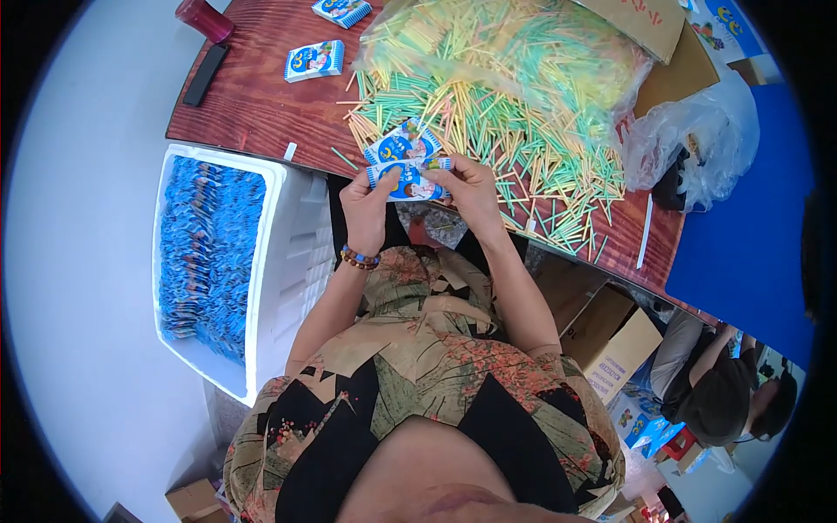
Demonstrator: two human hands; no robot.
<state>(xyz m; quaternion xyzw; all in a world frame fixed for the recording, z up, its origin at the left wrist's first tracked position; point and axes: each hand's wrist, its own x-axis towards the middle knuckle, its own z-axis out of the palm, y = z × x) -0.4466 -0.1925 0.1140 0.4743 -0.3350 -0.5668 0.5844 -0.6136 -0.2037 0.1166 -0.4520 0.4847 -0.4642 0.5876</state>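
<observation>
Blue-and-white packet point(410, 185) is pinched at its two ends by left hand point(364, 205) and right hand point(475, 190), long axis crosswise between them, neither nearer, at near edge of table point(253, 113)

Loose sticks point(488, 122) lay across the counter point(261, 100), with packet stacks point(314, 62) to their left and a plastic bag point(702, 144) to their right, while the hands point(473, 192) held packets point(408, 179) before the sticks and a crate point(292, 231) containing sachets point(209, 244) stood left of the hands.
</observation>
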